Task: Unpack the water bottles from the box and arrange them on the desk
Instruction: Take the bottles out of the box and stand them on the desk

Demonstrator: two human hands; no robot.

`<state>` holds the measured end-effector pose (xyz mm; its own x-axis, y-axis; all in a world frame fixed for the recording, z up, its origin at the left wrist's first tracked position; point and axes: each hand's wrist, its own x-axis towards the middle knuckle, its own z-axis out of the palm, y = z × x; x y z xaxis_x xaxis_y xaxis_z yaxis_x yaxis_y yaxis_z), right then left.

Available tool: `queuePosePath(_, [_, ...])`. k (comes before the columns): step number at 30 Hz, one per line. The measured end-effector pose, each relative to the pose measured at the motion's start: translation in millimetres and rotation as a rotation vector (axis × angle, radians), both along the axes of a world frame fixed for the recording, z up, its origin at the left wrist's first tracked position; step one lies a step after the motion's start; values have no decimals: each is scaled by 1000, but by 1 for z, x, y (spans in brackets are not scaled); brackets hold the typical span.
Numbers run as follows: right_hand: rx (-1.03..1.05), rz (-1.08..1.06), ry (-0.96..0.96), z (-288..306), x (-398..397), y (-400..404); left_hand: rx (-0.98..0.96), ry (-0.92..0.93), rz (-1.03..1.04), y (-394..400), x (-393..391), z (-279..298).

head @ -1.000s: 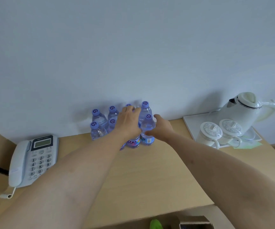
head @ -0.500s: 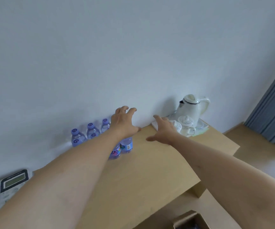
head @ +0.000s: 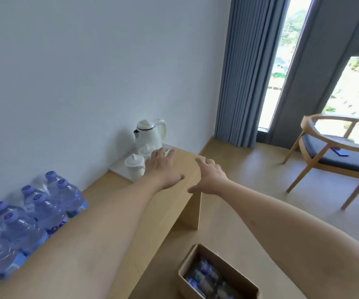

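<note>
Now the water bottles stand close together on the desk, at the back by the wall, on the far left of the view. More bottles still lie in the cardboard box on the floor, down by the desk's front edge. A second ago both hands were on the bottles, setting them down. Half a second ago they had let go and were lifting off. Now the left hand and the right hand are both empty, with fingers spread wide. They hang in the air, a little apart from each other, and well away from the bottles. The view has swung to the right, so the box shows more. That looks like the person is turning back for more bottles. So some of the job is done, but the box is not empty yet. Behind the left hand sit a white kettle and two cups on a tray. A wooden chair stands by the window.
</note>
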<state>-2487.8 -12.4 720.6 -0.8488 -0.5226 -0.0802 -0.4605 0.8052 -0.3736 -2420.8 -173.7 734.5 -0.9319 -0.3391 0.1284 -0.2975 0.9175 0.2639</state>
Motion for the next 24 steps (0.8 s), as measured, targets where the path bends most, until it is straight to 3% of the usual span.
queuePosePath(10, [50, -229, -131, -45, -52, 143, -36, -89, -171, 126, -83, -43])
queuePosePath(24, [130, -194, -493, -178, -137, 246, 89, -443, -79, 230, -140, -185])
